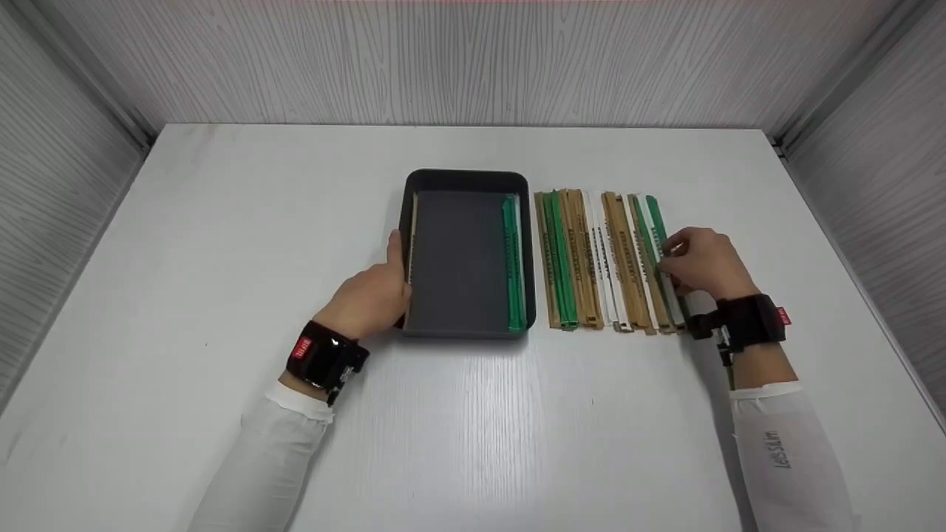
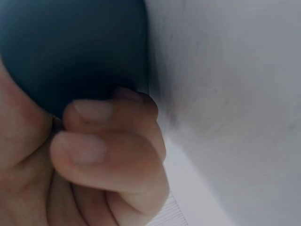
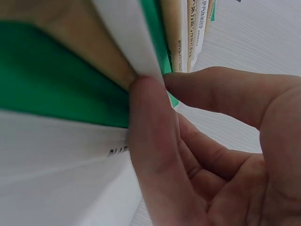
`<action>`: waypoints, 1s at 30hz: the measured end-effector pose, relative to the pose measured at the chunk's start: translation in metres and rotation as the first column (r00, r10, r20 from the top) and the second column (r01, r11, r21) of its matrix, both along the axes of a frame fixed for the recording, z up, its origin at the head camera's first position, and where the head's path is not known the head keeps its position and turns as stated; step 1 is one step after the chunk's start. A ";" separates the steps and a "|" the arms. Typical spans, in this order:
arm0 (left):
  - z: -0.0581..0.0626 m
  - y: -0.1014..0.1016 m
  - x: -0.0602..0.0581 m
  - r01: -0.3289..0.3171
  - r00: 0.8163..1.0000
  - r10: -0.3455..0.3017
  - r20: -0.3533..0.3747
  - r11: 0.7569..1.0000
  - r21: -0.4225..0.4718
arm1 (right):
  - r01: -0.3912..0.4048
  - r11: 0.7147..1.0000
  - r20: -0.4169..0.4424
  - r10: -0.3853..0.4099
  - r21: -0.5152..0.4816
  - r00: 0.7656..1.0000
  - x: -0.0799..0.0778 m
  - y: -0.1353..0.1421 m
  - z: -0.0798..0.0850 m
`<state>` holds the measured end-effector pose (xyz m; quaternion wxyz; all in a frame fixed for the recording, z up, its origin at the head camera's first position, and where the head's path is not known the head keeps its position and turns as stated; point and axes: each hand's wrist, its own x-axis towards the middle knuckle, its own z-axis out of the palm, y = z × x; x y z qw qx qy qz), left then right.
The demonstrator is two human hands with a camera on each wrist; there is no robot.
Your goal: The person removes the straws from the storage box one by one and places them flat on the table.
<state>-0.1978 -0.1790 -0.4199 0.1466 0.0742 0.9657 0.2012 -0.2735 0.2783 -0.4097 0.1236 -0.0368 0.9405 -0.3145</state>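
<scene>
A dark grey rectangular tray point(image 1: 458, 334) lies on the table; my left hand point(image 1: 373, 295) grips its left side. Curled fingers point(image 2: 117, 155) of that hand press against the tray's outer wall point(image 2: 80, 42) in the left wrist view. Inside the tray, green paper-wrapped sticks point(image 1: 513, 258) lie along the right wall and a brown one point(image 1: 412, 251) along the left. At the right end of a row of similar wrapped sticks point(image 1: 591, 258), my right hand point(image 1: 706, 262) pinches a white wrapped stick point(image 3: 129, 33) between thumb and finger. Whether the wrappers hold chopsticks or straws is hidden.
The row of brown, green and white wrappers lies close beside the tray's right wall, side by side and printed with dark lettering. A white table point(image 1: 473, 428) carries everything. Grained panels point(image 1: 473, 66) stand behind it and at both sides.
</scene>
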 end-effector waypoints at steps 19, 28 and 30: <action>-0.002 0.000 0.002 -0.010 1.000 0.010 0.002 1.000 -0.008 | 0.022 0.999 -0.086 -0.024 -0.025 0.996 0.006 -0.013 0.013; -0.001 -0.001 0.001 0.013 1.000 -0.013 -0.012 1.000 -0.005 | -0.060 0.993 -0.296 0.027 -0.101 0.955 0.015 -0.077 0.044; -0.001 -0.001 0.001 0.016 1.000 -0.016 -0.008 1.000 -0.004 | -0.103 0.988 -0.319 0.063 -0.111 0.946 0.013 -0.098 0.047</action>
